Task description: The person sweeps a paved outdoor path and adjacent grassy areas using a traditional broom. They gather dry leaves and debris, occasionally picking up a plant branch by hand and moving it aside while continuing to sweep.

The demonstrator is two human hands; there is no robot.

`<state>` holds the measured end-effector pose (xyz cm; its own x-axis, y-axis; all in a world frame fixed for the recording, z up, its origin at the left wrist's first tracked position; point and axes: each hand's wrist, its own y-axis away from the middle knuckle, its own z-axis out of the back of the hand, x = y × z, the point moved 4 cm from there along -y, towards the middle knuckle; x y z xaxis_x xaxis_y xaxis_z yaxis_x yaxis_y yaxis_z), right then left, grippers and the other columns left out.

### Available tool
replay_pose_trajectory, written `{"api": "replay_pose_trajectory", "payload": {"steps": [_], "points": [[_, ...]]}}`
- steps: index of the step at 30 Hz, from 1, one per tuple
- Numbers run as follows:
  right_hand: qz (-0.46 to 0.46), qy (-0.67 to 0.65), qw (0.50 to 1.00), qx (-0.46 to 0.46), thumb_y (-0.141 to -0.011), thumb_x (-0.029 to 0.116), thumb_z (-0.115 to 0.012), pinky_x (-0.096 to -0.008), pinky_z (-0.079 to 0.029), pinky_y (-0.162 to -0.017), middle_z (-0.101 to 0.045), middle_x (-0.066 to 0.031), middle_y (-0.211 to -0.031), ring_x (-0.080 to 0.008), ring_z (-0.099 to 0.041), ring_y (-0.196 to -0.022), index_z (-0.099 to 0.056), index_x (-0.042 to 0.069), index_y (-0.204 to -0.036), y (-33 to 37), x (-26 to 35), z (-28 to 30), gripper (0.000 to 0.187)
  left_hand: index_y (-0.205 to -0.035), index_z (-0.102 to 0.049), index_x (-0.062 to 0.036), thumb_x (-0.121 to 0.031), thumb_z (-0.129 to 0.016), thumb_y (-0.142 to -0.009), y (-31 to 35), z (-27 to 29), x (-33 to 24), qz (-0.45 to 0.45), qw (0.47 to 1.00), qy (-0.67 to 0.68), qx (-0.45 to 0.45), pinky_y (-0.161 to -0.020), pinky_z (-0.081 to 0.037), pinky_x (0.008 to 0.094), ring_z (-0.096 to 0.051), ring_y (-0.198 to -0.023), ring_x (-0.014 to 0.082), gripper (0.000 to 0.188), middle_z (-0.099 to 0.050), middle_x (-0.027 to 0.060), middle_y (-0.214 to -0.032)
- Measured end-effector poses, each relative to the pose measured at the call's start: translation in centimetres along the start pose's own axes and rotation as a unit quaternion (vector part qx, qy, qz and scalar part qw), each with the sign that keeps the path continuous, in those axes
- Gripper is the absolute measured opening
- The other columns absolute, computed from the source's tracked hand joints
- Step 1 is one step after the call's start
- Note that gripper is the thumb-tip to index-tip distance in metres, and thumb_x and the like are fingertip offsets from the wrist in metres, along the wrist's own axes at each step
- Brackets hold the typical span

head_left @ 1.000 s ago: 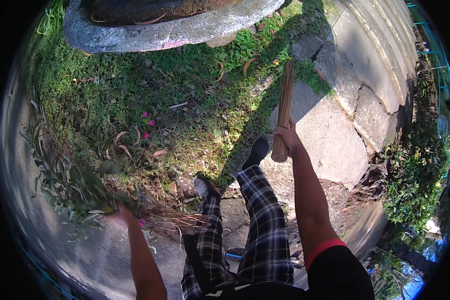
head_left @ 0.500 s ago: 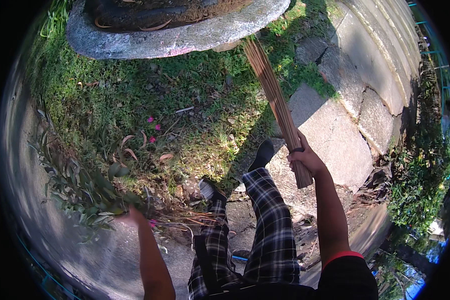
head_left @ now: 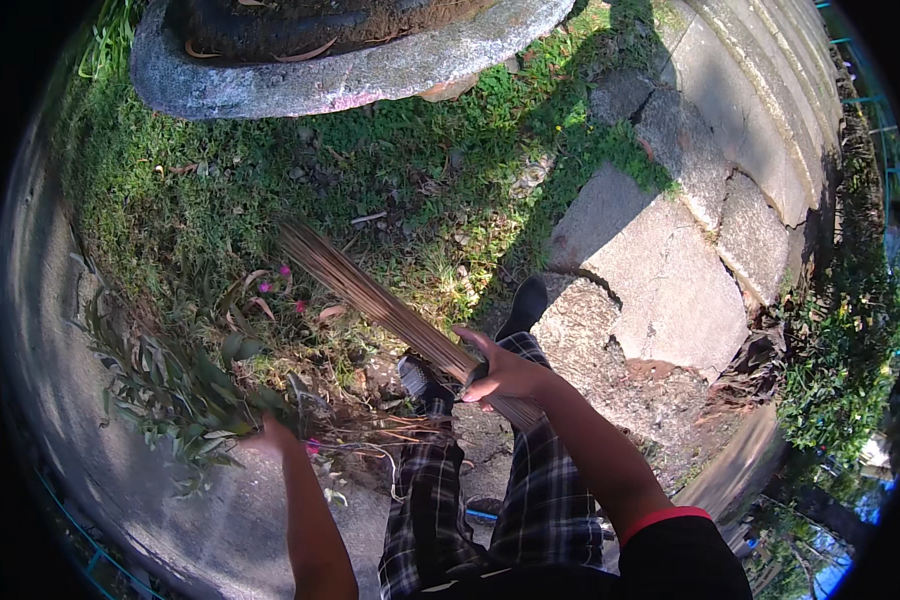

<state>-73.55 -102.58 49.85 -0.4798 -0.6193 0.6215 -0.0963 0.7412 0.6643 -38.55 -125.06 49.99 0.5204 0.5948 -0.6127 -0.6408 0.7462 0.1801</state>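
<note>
- So, head view: one stick bundle (head_left: 370, 295) mid-frame, right hand (head_left: 515, 378) wrapped around its lower end.
- One blurry left hand (head_left: 273, 438) against leafy branches (head_left: 185, 390), lower left; can't tell its grip.
- Two shoes (head_left: 526, 305).
- Outdoors: grass (head_left: 220, 180) upper left, cracked concrete (head_left: 660, 290) right.
- Half a second ago the stick bundle pointed upper-middle; now it's swung left.

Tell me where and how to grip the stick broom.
I'd grip the stick broom near its lower end, coming from the right, fingers across the narrow bundle: it slants up-left over the grass, its short end toward the plaid trousers. The right hand holds it there.
</note>
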Motion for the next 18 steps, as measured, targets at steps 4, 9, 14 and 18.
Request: {"api": "replay_pose_trajectory", "payload": {"steps": [4,9,14,18], "points": [[0.000,-0.147,0.961,-0.232,-0.069,-0.002,-0.066,-0.0332,-0.052,-0.054,-0.058,-0.0133,-0.080,-0.0192,-0.060,-0.059,-0.015,0.019,-0.139,7.9,3.2,7.9,0.089,-0.133,-0.014,0.0053,-0.007,-0.067,-0.072,-0.6,-0.3,0.0,0.011,0.997,0.075,0.003,-0.107,-0.029,0.0419,-0.038,-0.120,0.0375,0.082,-0.033,0.0252,-0.131],[0.058,-0.249,0.870,-0.422,-0.067,-0.005,-0.065,-0.0352,-0.052,-0.048,-0.053,-0.0107,-0.076,-0.0210,-0.058,-0.059,-0.010,0.022,-0.134,3.4,4.1,13.8,0.091,-0.128,-0.021,0.0038,0.001,-0.063,-0.070,-2.5,0.2,2.7,0.007,0.986,0.150,-0.070,-0.101,-0.033,0.0380,-0.045,-0.112,0.0307,0.072,-0.039,0.0222,-0.127],[0.080,-0.170,0.960,-0.209,-0.063,-0.009,-0.067,-0.0388,-0.051,-0.047,-0.051,-0.0130,-0.074,-0.0242,-0.058,-0.057,-0.008,0.021,-0.136,-6.3,-4.7,3.5,0.099,-0.128,-0.019,0.0042,0.004,-0.060,-0.069,-3.0,3.1,5.6,0.033,0.976,0.191,-0.104,-0.101,-0.031,0.0366,-0.042,-0.114,0.0298,0.072,-0.036,0.0220,-0.128],[0.000,-0.087,0.962,-0.257,-0.065,-0.007,-0.064,-0.0379,-0.052,-0.046,-0.052,-0.0116,-0.079,-0.0221,-0.058,-0.059,-0.011,0.023,-0.137,-2.1,-6.9,0.4,0.095,-0.131,-0.013,0.0023,0.005,-0.064,-0.068,-4.0,6.7,8.3,0.081,0.952,0.249,-0.161,-0.101,-0.032,0.0394,-0.041,-0.115,0.0299,0.081,-0.030,0.0226,-0.132]]}}
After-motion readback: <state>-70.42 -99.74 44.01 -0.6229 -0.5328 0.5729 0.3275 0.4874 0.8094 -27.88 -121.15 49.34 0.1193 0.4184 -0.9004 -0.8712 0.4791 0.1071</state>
